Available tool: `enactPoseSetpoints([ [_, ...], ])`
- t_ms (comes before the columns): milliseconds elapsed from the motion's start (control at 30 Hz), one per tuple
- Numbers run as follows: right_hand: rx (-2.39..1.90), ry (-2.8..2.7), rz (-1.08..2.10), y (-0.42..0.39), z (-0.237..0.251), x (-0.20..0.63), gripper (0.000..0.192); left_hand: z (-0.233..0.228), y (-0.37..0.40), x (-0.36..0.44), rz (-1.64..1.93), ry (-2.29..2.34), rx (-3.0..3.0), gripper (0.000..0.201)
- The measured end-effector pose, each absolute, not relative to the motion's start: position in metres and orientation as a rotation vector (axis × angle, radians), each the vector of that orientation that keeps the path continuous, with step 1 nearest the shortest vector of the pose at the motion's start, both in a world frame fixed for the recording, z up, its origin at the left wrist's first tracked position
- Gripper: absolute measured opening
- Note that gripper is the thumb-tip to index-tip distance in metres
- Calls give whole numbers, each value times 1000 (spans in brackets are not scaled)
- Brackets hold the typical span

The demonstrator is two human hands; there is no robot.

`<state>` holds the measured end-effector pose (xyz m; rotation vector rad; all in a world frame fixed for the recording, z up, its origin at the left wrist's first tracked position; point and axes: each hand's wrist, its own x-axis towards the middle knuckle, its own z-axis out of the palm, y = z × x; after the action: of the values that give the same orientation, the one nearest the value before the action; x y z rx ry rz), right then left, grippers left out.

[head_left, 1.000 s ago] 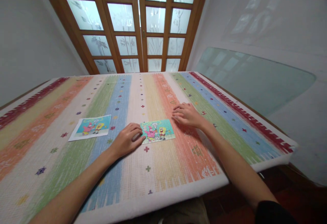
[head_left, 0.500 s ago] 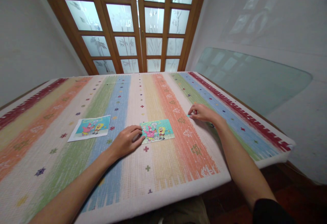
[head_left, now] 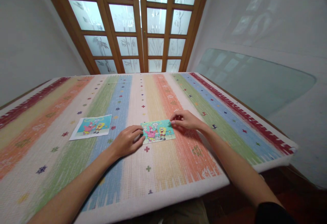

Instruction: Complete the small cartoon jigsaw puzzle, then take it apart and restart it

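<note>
A small cartoon jigsaw puzzle [head_left: 158, 132] lies flat on the striped tablecloth [head_left: 173, 162], near the middle of the table. My left hand [head_left: 126, 142] is curled, its fingertips pressing on the puzzle's left edge. My right hand [head_left: 185, 120] has its fingers pinched together at the puzzle's upper right corner, on a small teal puzzle piece that the fingertips mostly hide. A printed picture [head_left: 92, 127] of the same cartoon scene lies to the left of my left hand, apart from it.
The table's front edge [head_left: 153, 202] is close to my body and its right edge [head_left: 255, 118] runs along a white wall. A glass sheet [head_left: 255, 77] leans against that wall. Wooden doors [head_left: 143, 30] with frosted panes stand beyond the far edge.
My right hand went out to the right over the cloth, pinched a small teal piece, and has come back to the puzzle's upper right corner. The left hand has stayed put.
</note>
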<state>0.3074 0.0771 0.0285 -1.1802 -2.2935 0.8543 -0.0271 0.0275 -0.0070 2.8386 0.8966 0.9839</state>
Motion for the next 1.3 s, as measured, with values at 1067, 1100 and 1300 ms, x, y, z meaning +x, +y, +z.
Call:
enactPoseSetpoints([
  [1067,-791,-2727,218,38,15,249,41,-4,26,-27,941,917,2826,16],
  [1100,-803,-2719,212,37,13,246,43,-4,25,-27,940,921,2824,16],
  [1300,-848,-2712,136,34,10,232,54,-3,25,-27,924,924,2840,15],
])
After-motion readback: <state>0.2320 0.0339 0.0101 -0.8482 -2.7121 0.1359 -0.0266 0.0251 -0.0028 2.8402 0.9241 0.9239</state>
